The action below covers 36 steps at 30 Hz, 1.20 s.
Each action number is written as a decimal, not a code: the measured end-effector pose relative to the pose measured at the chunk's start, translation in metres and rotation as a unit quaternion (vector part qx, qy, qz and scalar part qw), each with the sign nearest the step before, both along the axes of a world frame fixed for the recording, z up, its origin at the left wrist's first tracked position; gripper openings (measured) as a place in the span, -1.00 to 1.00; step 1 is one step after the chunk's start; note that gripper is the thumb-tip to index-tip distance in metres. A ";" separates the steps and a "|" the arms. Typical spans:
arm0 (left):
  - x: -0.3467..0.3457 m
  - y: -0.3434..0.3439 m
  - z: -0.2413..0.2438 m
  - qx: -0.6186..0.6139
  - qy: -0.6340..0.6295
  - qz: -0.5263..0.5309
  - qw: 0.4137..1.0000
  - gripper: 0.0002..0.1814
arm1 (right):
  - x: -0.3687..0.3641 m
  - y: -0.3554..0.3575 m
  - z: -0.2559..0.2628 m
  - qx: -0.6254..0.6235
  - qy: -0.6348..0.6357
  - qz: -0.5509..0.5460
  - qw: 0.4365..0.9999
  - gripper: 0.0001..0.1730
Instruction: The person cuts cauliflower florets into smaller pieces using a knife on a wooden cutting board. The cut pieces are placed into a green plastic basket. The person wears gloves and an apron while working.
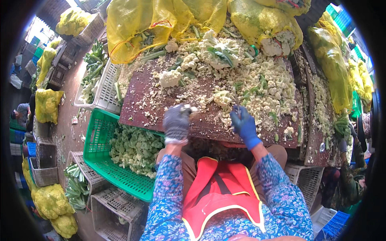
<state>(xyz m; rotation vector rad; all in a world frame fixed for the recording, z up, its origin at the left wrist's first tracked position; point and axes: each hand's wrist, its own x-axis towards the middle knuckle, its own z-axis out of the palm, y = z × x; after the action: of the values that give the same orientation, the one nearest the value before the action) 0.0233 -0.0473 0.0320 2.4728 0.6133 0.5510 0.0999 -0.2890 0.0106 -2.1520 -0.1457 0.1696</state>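
My left hand (176, 123), in a grey glove, is closed on a small cauliflower floret (190, 109) over the near edge of the dark red board (196, 122). To its right, my right hand (243, 123), in a blue glove, grips a small tool, perhaps a knife (238, 110), mostly hidden by the fingers. Between the hands, slightly farther away, a cauliflower piece (222, 98) lies on the board. Farther back sit a larger cauliflower head with leaves (218, 52) and a cut piece (170, 78). A heap of florets (271, 87) covers the board's right part.
A green plastic basket (99, 144) of florets stands beside my left knee. A white crate (105, 87) with leaves is beyond it. Yellow mesh bags (132, 27) and a roll of green tape (252, 50) lie at the back. A co-worker (346, 171) sits at the right.
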 end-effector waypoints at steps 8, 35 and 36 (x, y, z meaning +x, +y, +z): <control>-0.083 0.082 0.014 0.227 0.121 0.137 0.957 -0.32 | 0.043 0.059 -0.010 0.177 0.130 -0.028 0.975 -0.71; -0.013 0.007 -0.014 -0.091 0.183 -0.045 0.978 -0.69 | -0.065 0.091 0.013 -0.225 0.005 0.229 0.947 -0.74; -0.014 0.007 -0.013 -0.081 0.184 -0.047 0.979 -0.69 | -0.064 0.092 0.011 -0.236 0.018 0.235 0.943 -0.74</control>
<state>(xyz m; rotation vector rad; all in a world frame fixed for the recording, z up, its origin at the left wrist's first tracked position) 0.0095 -0.0405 0.0190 2.4468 0.6480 0.0017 0.0358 -0.1967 0.0216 -2.5526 -0.6580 0.5676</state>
